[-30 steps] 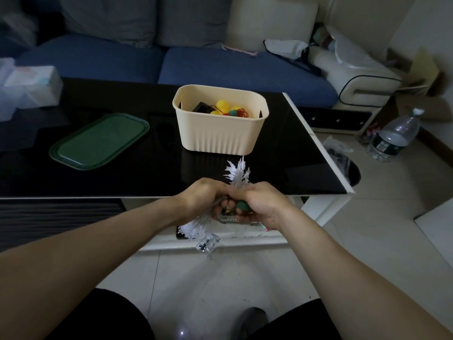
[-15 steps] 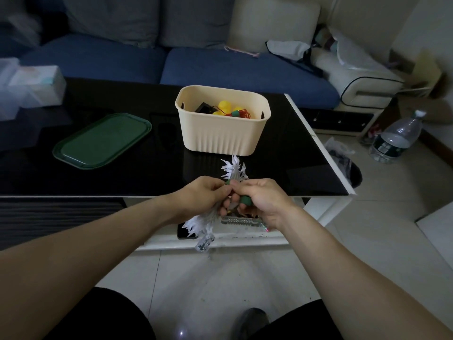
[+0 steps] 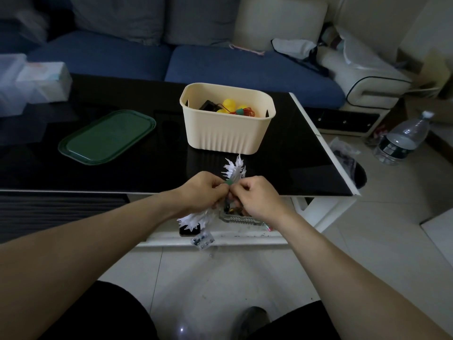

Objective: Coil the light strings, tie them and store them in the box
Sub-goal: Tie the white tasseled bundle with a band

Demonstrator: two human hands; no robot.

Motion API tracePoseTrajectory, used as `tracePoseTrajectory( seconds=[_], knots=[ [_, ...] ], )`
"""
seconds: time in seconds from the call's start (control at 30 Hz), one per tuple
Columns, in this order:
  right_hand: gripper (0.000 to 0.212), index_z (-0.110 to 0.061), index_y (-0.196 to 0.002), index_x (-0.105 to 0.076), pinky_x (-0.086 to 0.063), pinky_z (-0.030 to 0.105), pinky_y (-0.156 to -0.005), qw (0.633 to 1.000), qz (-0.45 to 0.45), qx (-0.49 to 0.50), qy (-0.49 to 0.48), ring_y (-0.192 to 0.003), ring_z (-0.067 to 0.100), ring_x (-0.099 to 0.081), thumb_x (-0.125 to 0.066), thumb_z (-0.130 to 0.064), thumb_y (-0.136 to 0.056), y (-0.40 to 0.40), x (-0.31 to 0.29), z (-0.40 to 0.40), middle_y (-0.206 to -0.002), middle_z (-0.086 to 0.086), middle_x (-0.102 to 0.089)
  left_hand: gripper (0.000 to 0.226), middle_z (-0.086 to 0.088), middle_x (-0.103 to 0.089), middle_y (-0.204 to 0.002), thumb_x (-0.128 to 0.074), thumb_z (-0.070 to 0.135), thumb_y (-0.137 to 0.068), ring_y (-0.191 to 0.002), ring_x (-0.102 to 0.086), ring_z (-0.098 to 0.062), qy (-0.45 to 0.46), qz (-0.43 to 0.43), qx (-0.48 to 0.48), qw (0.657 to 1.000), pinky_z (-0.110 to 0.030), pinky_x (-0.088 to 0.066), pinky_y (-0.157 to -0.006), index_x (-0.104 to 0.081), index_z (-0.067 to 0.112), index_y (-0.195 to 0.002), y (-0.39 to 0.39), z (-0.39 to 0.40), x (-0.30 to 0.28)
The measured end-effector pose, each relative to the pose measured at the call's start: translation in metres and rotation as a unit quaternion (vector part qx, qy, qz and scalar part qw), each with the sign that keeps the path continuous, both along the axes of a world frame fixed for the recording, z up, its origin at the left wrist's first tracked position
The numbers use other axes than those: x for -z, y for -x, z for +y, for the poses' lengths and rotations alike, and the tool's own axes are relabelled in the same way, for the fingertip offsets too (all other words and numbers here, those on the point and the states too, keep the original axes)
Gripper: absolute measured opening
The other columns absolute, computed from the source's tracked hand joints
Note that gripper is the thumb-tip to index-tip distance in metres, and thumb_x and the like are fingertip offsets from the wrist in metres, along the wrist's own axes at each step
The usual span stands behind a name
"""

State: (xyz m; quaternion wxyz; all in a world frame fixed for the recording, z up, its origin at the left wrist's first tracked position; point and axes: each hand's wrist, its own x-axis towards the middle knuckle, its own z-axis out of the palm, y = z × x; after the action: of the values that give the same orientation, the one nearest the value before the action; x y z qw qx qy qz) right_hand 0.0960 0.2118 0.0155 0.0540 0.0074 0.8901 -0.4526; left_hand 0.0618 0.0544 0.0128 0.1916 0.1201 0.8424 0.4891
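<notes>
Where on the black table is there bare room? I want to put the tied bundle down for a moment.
Bare glass lies between the green lid and the cream box, and right of the box toward the table edge. The near strip before the box is crowded by both hands and the white light string.

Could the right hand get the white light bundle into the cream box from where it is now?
Probably yes. The box stands open-topped on the table just beyond the right hand, its green lid lying aside. Both hands are busy gripping the white light bundle, though.
</notes>
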Motion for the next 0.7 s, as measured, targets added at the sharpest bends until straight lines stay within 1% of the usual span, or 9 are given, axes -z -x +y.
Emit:
tracePoseTrajectory(
  seconds=[0.07, 0.13, 0.2, 0.27, 0.4, 0.5, 0.57, 0.63, 0.7],
  knots=[
    [0.034, -0.003, -0.068, -0.069, -0.041, 0.025, -0.051, 1.0, 0.004, 0.006, -0.027, -0.044, 0.006, -0.05, -0.057, -0.02, -0.096, -0.001, 0.0, -0.003, -0.066, 0.014, -0.069, 0.026, -0.007, -0.053, -0.063, -0.056, 0.014, -0.094, -0.058, -0.045, -0.014, 0.048, 0.026, 0.019, 0.998, -0.026, -0.039, -0.056, -0.068, -0.004, -0.08, 0.001, 0.0, -0.001],
    [0.036, -0.007, -0.064, -0.067, -0.04, 0.025, -0.05, 0.999, 0.0, 0.015, -0.042, -0.045, 0.007, -0.051, -0.058, -0.021, -0.095, -0.002, 0.0, -0.005, -0.066, 0.012, -0.069, 0.028, -0.007, -0.049, -0.062, -0.058, 0.016, -0.092, -0.056, -0.042, -0.013, 0.075, 0.051, 0.03, 0.995, -0.023, -0.036, -0.051, -0.065, -0.01, -0.083, 0.0, 0.001, -0.001],
    [0.037, 0.0, -0.068, -0.066, -0.039, 0.025, -0.05, 0.999, -0.003, 0.014, -0.047, -0.049, 0.012, -0.052, -0.056, -0.021, -0.097, -0.002, -0.002, -0.006, -0.072, 0.017, -0.07, 0.031, -0.006, -0.045, -0.06, -0.058, 0.016, -0.092, -0.05, -0.036, -0.011, 0.082, 0.072, 0.03, 0.994, -0.018, -0.031, -0.043, -0.062, -0.013, -0.085, 0.0, 0.002, -0.001],
    [0.036, 0.007, -0.077, -0.065, -0.038, 0.027, -0.051, 0.998, -0.01, -0.005, -0.054, -0.052, 0.016, -0.051, -0.053, -0.019, -0.098, -0.004, -0.004, -0.006, -0.071, 0.019, -0.067, 0.03, -0.005, -0.045, -0.06, -0.056, 0.015, -0.092, -0.045, -0.033, -0.006, 0.086, 0.087, 0.029, 0.992, -0.016, -0.029, -0.04, -0.061, -0.014, -0.086, 0.001, 0.001, -0.002],
    [0.033, 0.0, -0.077, -0.067, -0.04, 0.028, -0.053, 0.996, -0.003, -0.037, -0.082, -0.052, 0.013, -0.054, -0.05, -0.017, -0.099, -0.005, -0.009, -0.004, -0.067, 0.008, -0.067, 0.028, -0.005, -0.047, -0.06, -0.054, 0.016, -0.09, -0.049, -0.036, -0.01, 0.105, 0.13, 0.034, 0.985, -0.022, -0.032, -0.045, -0.062, -0.009, -0.079, 0.004, -0.001, -0.001],
    [0.036, -0.013, -0.071, -0.067, -0.042, 0.021, -0.052, 0.997, -0.011, -0.047, -0.053, -0.046, 0.001, -0.056, -0.048, -0.017, -0.101, -0.008, -0.013, -0.005, -0.054, -0.007, -0.063, 0.024, -0.005, -0.056, -0.061, -0.055, 0.017, -0.091, -0.051, -0.045, -0.013, 0.12, 0.162, 0.027, 0.979, -0.023, -0.037, -0.047, -0.065, 0.002, -0.076, 0.006, -0.003, -0.001],
    [0.037, -0.019, -0.069, -0.065, -0.044, 0.02, -0.051, 0.998, -0.006, -0.052, -0.035, -0.046, 0.0, -0.056, -0.047, -0.016, -0.102, -0.012, -0.017, -0.007, -0.052, -0.009, -0.063, 0.024, -0.009, -0.061, -0.065, -0.054, 0.018, -0.091, -0.055, -0.05, -0.016, 0.127, 0.182, 0.022, 0.975, -0.025, -0.04, -0.05, -0.064, 0.002, -0.077, 0.007, -0.004, -0.001],
    [0.037, -0.02, -0.068, -0.064, -0.045, 0.021, -0.053, 0.999, 0.017, -0.045, -0.018, -0.046, 0.0, -0.056, -0.048, -0.014, -0.101, -0.015, -0.019, -0.007, -0.052, -0.009, -0.063, 0.024, -0.01, -0.062, -0.067, -0.054, 0.017, -0.092, -0.059, -0.054, -0.02, 0.132, 0.201, 0.025, 0.97, -0.031, -0.043, -0.055, -0.063, 0.002, -0.076, 0.007, -0.004, -0.003],
    [0.036, -0.016, -0.069, -0.065, -0.046, 0.022, -0.055, 0.999, 0.024, -0.028, 0.017, -0.047, 0.002, -0.055, -0.049, -0.013, -0.101, -0.017, -0.02, -0.005, -0.052, -0.008, -0.062, 0.025, -0.004, -0.058, -0.064, -0.055, 0.018, -0.093, -0.058, -0.053, -0.017, 0.141, 0.204, 0.048, 0.967, -0.024, -0.039, -0.051, -0.061, 0.003, -0.074, 0.007, -0.002, -0.006]
  ],
)
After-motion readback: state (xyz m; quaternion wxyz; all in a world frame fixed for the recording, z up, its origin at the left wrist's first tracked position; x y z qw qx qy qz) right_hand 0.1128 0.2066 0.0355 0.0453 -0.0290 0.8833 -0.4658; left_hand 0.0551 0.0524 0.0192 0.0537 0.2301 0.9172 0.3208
